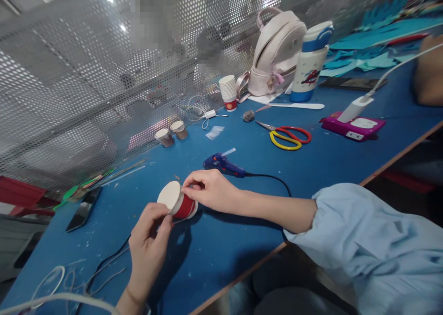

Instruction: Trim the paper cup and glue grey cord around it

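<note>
A red and white paper cup (184, 207) with a cream-coloured round top stands near the table's front edge, between my two hands. The thumb and fingers of my left hand (150, 232) pinch its near left rim. On the other side, my right hand (211, 189) has its fingertips closed at the upper right edge of the cup; anything thin between them is too small to make out. Just beyond my right hand lies a blue glue gun (223, 163), a clear glue stick poking out of its back and a black cord trailing right.
Scissors (289, 137), a purple power strip (355, 127), a white knife-like tool (297, 106) and a bottle (309, 63) lie or stand right. Behind are stacked cups (228, 93), two small cups (164, 138) and a backpack (273, 56). A phone (83, 209) and cables (93, 278) lie left.
</note>
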### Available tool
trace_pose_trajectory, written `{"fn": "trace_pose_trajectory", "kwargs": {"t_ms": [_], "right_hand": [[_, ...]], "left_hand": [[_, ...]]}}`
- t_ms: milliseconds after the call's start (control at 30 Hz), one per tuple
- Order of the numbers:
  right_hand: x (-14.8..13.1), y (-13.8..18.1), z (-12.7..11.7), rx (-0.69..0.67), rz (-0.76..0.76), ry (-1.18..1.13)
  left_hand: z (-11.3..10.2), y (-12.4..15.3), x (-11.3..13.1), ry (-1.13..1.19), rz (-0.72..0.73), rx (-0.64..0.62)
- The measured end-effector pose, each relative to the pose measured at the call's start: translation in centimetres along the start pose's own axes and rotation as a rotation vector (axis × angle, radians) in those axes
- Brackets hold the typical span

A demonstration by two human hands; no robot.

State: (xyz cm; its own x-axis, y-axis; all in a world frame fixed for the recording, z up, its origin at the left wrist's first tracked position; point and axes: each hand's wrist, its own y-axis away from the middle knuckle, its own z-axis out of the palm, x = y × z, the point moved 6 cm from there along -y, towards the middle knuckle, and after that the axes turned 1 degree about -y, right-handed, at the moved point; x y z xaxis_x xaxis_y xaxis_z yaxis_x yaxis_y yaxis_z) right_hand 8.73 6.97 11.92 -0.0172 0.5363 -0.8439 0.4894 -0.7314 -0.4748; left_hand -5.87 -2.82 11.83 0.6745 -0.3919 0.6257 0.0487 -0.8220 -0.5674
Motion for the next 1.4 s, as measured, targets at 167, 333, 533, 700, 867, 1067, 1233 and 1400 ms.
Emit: {"fn": "trace_pose_trajectory", "kwargs": {"t_ms": [167,333,533,700,867,1067,1233,1400], "right_hand": [[-0.2,0.0,-0.1,0.007,-0.038,0.0],[-0.7,0.1,-0.8,0.08,-0.124,0.005],[-1.5,0.8,-0.9,0.118,-0.314,0.094],[-2.4,1.5,0.0,0.061,-0.436,0.22],[-2.5,1.6,0.3,0.048,-0.426,0.256],[-2.4,1.7,0.4,0.056,-0.42,0.228],[-2.5,1.5,0.2,0.119,-0.421,0.207],[-1.8,0.7,-1.8,0.257,-0.344,0.089]], "left_hand": [[0.1,-0.1,0.0,-0.003,-0.018,-0.005],[-0.2,-0.2,-0.9,0.025,-0.153,0.063],[-0.5,-0.2,-1.0,0.061,-0.219,0.101],[-0.3,0.1,-1.2,0.109,-0.248,0.093],[-0.1,0.2,-0.7,0.087,-0.201,0.058],[0.1,0.2,0.2,0.012,-0.115,0.035],[0.2,0.2,0.6,-0.012,-0.073,0.021],[0.0,0.2,-0.1,0.047,-0.143,0.04]]}}
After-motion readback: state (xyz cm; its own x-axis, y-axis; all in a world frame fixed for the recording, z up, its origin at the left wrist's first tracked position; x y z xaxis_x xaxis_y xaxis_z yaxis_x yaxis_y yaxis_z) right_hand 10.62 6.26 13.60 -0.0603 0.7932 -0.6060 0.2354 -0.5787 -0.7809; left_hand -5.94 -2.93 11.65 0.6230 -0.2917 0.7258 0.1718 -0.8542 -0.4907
